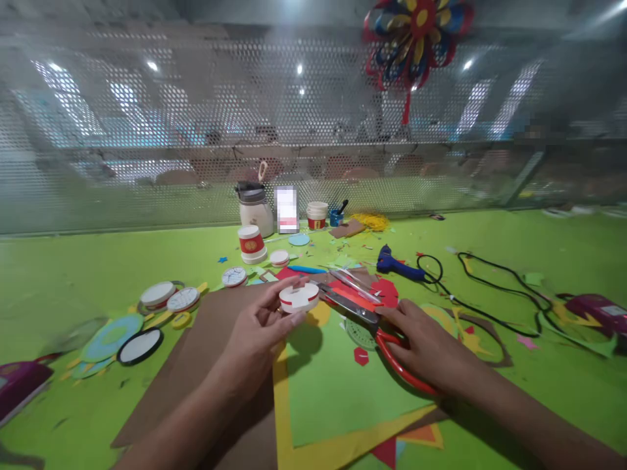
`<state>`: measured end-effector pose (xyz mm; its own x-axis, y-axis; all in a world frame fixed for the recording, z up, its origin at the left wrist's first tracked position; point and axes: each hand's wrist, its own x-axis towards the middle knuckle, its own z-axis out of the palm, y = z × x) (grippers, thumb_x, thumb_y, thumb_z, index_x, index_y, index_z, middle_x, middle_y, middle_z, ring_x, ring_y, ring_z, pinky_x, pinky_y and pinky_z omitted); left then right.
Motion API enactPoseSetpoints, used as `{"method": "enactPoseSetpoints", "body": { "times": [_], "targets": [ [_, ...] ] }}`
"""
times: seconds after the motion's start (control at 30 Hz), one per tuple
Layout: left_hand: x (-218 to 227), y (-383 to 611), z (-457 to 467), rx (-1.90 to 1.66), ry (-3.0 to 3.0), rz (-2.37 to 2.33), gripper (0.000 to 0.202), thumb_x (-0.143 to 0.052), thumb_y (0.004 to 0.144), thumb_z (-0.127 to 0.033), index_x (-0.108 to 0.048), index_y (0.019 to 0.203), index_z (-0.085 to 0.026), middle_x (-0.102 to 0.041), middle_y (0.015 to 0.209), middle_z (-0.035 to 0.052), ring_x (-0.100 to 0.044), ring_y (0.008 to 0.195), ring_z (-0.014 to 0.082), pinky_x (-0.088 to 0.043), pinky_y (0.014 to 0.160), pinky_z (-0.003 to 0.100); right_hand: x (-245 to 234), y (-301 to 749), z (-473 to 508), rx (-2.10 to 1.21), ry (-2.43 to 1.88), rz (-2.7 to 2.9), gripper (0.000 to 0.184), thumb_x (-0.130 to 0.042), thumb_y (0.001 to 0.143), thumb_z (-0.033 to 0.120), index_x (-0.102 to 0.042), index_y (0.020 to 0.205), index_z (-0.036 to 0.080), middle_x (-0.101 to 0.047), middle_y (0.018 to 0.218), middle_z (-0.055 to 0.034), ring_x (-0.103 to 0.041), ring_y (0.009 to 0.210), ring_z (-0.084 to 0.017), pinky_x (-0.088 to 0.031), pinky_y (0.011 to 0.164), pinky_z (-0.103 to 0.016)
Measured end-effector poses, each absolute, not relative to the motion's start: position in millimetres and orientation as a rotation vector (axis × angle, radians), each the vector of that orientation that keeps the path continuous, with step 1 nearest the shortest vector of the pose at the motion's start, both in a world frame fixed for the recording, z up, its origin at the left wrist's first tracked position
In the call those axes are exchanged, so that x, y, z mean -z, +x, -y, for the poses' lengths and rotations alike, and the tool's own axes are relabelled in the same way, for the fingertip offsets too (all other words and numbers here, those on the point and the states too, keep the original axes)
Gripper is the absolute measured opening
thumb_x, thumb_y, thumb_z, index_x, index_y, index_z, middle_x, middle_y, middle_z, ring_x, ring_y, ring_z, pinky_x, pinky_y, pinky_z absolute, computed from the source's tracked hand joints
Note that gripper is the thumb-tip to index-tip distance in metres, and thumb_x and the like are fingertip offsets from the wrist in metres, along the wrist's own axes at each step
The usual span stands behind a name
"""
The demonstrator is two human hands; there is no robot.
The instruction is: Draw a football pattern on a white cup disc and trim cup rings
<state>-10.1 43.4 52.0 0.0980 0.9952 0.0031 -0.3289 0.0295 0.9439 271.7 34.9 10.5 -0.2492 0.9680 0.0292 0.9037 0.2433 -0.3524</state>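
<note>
My left hand grips a short white paper cup section with a red band, its rim cut in places. My right hand holds scissors by their red handles. The blades point left toward the cup section; whether they touch it I cannot tell. Beneath both hands lies a green paper sheet on a yellow sheet. A small red hexagon and a clear protractor rest on the green sheet, near the scissors. Brown cardboard extends under my left forearm.
A blue glue gun trails a black cord to the right. Round white lids and paper discs lie at left. Behind stand a red-white cup, a jug, a phone and stacked cups, before a perforated partition.
</note>
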Motion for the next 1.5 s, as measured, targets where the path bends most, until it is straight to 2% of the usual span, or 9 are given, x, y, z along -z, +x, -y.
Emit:
{"method": "enactPoseSetpoints", "body": {
  "times": [0.17,0.33,0.6,0.7,0.9,1.1,1.27,1.37,1.5],
  "targets": [
    [-53.2,-12.6,-42.7,-1.239,1.01,-0.862,0.051,-0.091,0.074,-0.027,-0.076,0.122,-0.02,-0.076,0.129,0.0125,-0.073,0.114,0.0251,-0.055,0.101,0.032,-10.9,272.4,-35.7,-0.373,-1.75,2.274,0.045,-0.057,0.095,0.026,-0.063,0.139,0.025,-0.063,0.118,-0.0122,-0.068,0.106,-0.027,-0.056,0.092,-0.042],
    [-50.2,-12.1,-44.3,-1.295,1.012,-0.819,0.052,-0.091,0.073,-0.019,-0.073,0.122,-0.026,-0.074,0.132,0.0066,-0.071,0.116,0.0216,-0.055,0.101,0.029,-18.5,272.8,-33.3,-0.332,-1.697,2.335,0.041,-0.06,0.095,0.028,-0.064,0.136,0.027,-0.065,0.121,-0.0119,-0.067,0.109,-0.028,-0.056,0.091,-0.042],
    [-40.2,-14.3,-51.8,-1.272,1.104,-0.757,0.063,-0.095,0.067,-0.021,-0.072,0.125,-0.027,-0.07,0.138,0.0111,-0.07,0.121,0.0287,-0.057,0.102,0.037,-34.3,273.9,-27.6,-0.185,-1.41,2.268,0.032,-0.059,0.098,0.027,-0.068,0.128,0.02,-0.068,0.122,-0.0157,-0.062,0.116,-0.032,-0.053,0.1,-0.052],
    [-36.9,-14.3,-53.2,-1.22,1.165,-0.726,0.064,-0.096,0.065,-0.022,-0.072,0.125,-0.027,-0.07,0.138,0.0117,-0.072,0.117,0.0295,-0.059,0.099,0.038,-49.8,268.5,-25.6,-0.309,-1.236,2.168,0.034,-0.06,0.099,0.03,-0.066,0.13,0.019,-0.07,0.126,-0.0148,-0.063,0.119,-0.029,-0.052,0.104,-0.05],
    [-35.3,-11.9,-54.0,-1.143,1.228,-0.699,0.085,-0.096,0.063,-0.021,-0.062,0.14,-0.028,-0.074,0.126,0.0126,-0.073,0.111,0.0284,-0.061,0.091,0.035,-80.4,232.0,-40.7,-0.903,-1.052,2.13,0.049,-0.073,0.089,0.039,-0.067,0.132,0.017,-0.074,0.113,-0.0107,-0.068,0.091,-0.022,-0.058,0.084,-0.04],
    [-38.2,-15.8,-61.4,-1.188,1.26,-0.733,0.092,-0.095,0.066,-0.024,-0.055,0.148,-0.027,-0.073,0.125,0.0127,-0.071,0.117,0.0299,-0.058,0.097,0.036,-66.1,196.8,-65.2,-0.951,-0.954,2.005,0.038,-0.074,0.089,0.041,-0.072,0.119,0.018,-0.072,0.115,-0.0097,-0.067,0.092,-0.021,-0.058,0.086,-0.04],
    [-34.6,-17.9,-64.2,-1.17,1.286,-0.734,0.097,-0.097,0.062,-0.029,-0.054,0.149,-0.028,-0.068,0.139,0.0153,-0.069,0.121,0.034,-0.058,0.099,0.041,-48.8,195.3,-71.2,-0.859,-0.928,1.916,0.048,-0.083,0.081,0.044,-0.072,0.121,0.02,-0.068,0.115,-0.0114,-0.064,0.102,-0.025,-0.056,0.092,-0.044],
    [-32.9,-17.1,-63.8,-1.122,1.305,-0.736,0.088,-0.097,0.063,-0.031,-0.061,0.143,-0.027,-0.066,0.143,0.0149,-0.062,0.13,0.037,-0.053,0.107,0.048,-38.9,199.1,-74.7,-0.84,-0.907,1.874,0.05,-0.084,0.078,0.05,-0.072,0.118,0.022,-0.068,0.119,-0.0106,-0.063,0.113,-0.027,-0.054,0.1,-0.045],
    [-30.8,-16.2,-66.4,-1.045,1.333,-0.767,0.059,-0.094,0.068,-0.035,-0.075,0.122,-0.021,-0.076,0.127,0.0139,-0.062,0.129,0.0379,-0.048,0.111,0.053,-28.3,201.3,-77.4,-0.921,-0.914,1.823,0.052,-0.087,0.074,0.051,-0.071,0.114,0.021,-0.07,0.119,-0.0103,-0.067,0.107,-0.026,-0.057,0.095,-0.043]
  ]
}}
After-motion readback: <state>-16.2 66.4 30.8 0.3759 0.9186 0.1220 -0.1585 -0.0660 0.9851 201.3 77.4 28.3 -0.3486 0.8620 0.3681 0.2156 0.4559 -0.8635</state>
